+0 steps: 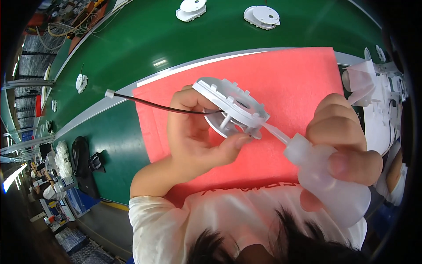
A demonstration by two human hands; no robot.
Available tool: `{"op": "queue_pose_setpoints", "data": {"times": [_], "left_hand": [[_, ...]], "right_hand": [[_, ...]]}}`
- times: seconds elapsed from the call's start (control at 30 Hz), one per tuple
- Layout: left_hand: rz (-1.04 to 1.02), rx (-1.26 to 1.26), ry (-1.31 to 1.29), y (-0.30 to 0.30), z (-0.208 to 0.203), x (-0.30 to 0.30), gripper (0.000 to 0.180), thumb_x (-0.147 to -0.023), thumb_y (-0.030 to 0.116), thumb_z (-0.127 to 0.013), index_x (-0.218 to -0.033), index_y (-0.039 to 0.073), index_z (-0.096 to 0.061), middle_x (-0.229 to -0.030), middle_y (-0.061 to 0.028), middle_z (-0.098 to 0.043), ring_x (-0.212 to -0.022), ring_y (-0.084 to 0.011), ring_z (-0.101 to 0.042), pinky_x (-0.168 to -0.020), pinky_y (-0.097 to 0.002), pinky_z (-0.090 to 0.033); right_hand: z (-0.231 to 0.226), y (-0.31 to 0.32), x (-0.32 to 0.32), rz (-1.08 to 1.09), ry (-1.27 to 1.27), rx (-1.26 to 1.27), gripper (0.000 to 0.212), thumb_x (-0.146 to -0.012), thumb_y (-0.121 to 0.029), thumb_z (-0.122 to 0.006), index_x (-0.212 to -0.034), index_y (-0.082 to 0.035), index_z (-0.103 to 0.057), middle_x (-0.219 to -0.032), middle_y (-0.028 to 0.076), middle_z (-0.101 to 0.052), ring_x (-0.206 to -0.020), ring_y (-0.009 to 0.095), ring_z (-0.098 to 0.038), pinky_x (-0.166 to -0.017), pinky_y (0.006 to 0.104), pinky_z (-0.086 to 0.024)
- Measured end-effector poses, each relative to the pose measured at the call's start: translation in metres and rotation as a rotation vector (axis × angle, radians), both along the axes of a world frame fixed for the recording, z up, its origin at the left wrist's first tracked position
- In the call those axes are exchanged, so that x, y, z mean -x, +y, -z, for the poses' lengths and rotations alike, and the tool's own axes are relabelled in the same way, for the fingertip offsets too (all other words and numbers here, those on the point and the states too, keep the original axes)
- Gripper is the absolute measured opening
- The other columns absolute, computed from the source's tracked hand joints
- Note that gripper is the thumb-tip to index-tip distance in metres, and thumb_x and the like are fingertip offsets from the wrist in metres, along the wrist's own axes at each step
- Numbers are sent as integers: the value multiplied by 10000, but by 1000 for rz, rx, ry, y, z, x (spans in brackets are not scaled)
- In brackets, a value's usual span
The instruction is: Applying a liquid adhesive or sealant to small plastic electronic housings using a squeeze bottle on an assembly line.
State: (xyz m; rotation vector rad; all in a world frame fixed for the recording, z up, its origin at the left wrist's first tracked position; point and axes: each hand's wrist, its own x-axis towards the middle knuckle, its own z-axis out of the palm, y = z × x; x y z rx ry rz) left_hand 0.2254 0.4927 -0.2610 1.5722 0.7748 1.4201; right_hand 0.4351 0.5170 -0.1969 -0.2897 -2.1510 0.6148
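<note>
The left hand (193, 141) clasped a round white plastic housing (232, 108) by its rim, thumb beneath and fingers behind, holding it tilted above the mat; the right hand (343, 141) was wrapped around a translucent squeeze bottle (329, 182), whose thin nozzle (274, 132) reached to the housing's lower right edge, at or just short of contact. Largest in view, the green work surface (140, 39) curved across the upper field. On it lay a pink foam mat (299, 79), directly beneath both hands. The bottle came next in size, then the housing, a two-tiered disc with notched rim and central opening. A black lead (154, 105) ran left from the housing to a small white connector (109, 93). Two similar white housings (226, 11) rested well apart at the far edge. The step appeared to be dosing fluid at the housing's edge; the next move would likely call for a gentle squeeze with the nozzle held steady.
</note>
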Motion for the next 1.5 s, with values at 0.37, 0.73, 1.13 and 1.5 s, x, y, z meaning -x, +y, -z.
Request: {"op": "queue_pose_setpoints", "data": {"times": [0.37, 0.73, 1.13, 1.5], "left_hand": [[23, 33, -34, -4, 8, -6, 543, -661, 29, -744, -1027, 27, -343, -1006, -143, -518, -938, -196, -542, -805, -350, -451], [27, 78, -75, -6, 6, -6, 541, -664, 30, -743, -1040, 23, -355, -1010, -138, -517, -931, -195, -541, -797, -346, -457], [69, 204, -279, -11, 5, -7, 472, -739, 56, -684, -1067, -6, -351, -1006, -152, -526, -883, -194, -571, -764, -337, -489], [88, 989, -749, -5, 5, -5, 612, -801, 506, -331, -1116, 13, -509, -1006, -172, -596, -848, -318, -601, -667, -467, -523]], "right_hand": [[22, -14, -6, 164, 15, 33, 529, -737, -462, -630, -1062, -147, -357, -775, 106, -505, -506, 193, -425, -489, 325, -328], [25, -20, -4, 198, 52, -12, 478, -775, -436, -612, -1035, -136, -346, -765, 115, -500, -500, 191, -418, -480, 323, -322], [25, -20, -4, 153, 12, -32, 435, -795, -417, -595, -1023, -131, -359, -769, 116, -495, -526, 190, -411, -479, 321, -315], [39, -13, 5, 103, 233, -217, 429, -777, -462, -598, -1006, -178, -374, -750, 73, -482, -549, 191, -445, -498, 309, -333]]}}
